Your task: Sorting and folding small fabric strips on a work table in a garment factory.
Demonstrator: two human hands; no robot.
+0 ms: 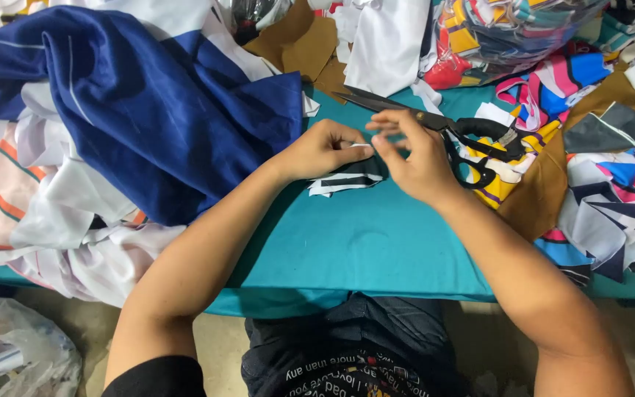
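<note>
Both hands meet near the middle of the table, above one teal cloth (361, 242) that covers it. Left hand (323, 149) is curled almost into a fist, its thumb and forefinger pinching the end of a small white strip (361, 145). Right hand (411, 156) faces it, fingers bent loosely and spread a little, its fingertips (380, 143) closing on the same strip from the other side, so the two hands share one hold. Directly under them lies a small stack of dark and white striped fabric pieces (347, 179), flat on the teal cloth and partly hidden by the hands; the exact number of pieces cannot be told.

Just beyond the right hand lies one pair of large scissors (435, 121) with black handles, blades pointing left across the table and lying shut, the handles just beside the right wrist side of the hand. Neither hand touches them.

To the left, one big dark blue cloth (148, 95) with thin white lines is heaped over a pile of white and orange-striped fabric (31, 198), which spills over the table's near edge. To the right, many multicoloured scraps (611, 184) lie jumbled, with brown pieces (542, 195) among them. At the far edge sit one white cloth (387, 44), more brown pieces, and one clear plastic bag of coloured offcuts (508, 29). Another clear bag (16, 353) lies on the floor at the near left.
</note>
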